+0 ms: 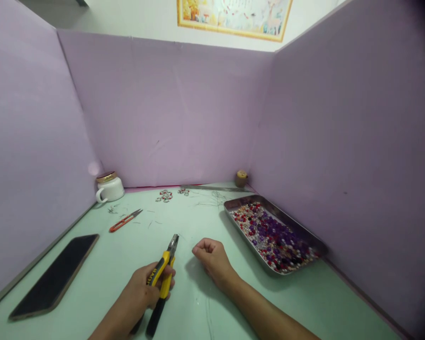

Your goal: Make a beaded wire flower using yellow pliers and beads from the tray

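My left hand (145, 285) is wrapped round the yellow and black handles of a pair of pliers (166, 269), whose metal jaws point away from me over the green table (184, 302). To its right, my right hand (212, 257) is closed with thumb and fingertips pressed together. What it pinches, if anything, is too small to make out. A thin wire (208, 309) lies on the table below the right hand. Right of that hand is a metal tray (248, 248) of purple, red, white and dark beads (269, 231).
A phone (55, 276) lies at the left, with red-handled snips (125, 221) and wire scraps beyond. A lidded white mug (110, 189), beaded rings (165, 196), long wires (216, 188) and a small pot (241, 179) stand or lie farther back. Purple panels (163, 113) enclose the table.
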Demonstrator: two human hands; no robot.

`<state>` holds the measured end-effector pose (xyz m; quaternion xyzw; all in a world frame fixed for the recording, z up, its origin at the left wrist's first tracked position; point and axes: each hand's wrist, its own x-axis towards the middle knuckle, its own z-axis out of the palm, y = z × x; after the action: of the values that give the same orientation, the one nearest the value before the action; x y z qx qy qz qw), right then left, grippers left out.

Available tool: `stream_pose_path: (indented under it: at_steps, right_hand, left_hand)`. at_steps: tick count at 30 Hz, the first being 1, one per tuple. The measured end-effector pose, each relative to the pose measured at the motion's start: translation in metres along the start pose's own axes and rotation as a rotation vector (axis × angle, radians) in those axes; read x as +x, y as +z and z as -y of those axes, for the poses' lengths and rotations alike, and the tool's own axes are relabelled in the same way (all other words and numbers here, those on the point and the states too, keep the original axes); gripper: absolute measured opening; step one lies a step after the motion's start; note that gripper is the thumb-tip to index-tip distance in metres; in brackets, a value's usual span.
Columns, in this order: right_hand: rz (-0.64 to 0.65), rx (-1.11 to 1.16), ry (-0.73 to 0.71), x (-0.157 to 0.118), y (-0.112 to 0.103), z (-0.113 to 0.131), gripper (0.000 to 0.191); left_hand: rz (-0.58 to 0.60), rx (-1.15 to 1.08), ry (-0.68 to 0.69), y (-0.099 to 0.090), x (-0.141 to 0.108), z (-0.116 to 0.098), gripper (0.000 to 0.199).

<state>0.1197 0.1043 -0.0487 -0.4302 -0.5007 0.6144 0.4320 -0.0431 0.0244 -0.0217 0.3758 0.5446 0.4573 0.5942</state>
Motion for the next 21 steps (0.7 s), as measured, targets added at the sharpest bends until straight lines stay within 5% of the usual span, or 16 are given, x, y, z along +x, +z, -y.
stream_pose_path:
  at_steps: [9, 17, 21]
  right_hand:
    - [0.038, -0.029, -0.043, 0.003, -0.002, -0.005, 0.014]
    - [0.110, 0.048, 0.052, 0.000, -0.001, 0.002, 0.017]
    - [0.184, 0.253, 0.148, -0.003, -0.002, 0.007, 0.019]
  left_hand:
    - [-0.009, 0.119, 0.024, -0.009, 0.016, 0.018, 0.024]
    - [-0.072, 0.325, 0.076, 0.018, -0.005, -0.016, 0.011]
    - [-0.084, 0.308, 0.077, 0.017, -0.002, -0.013, 0.007]
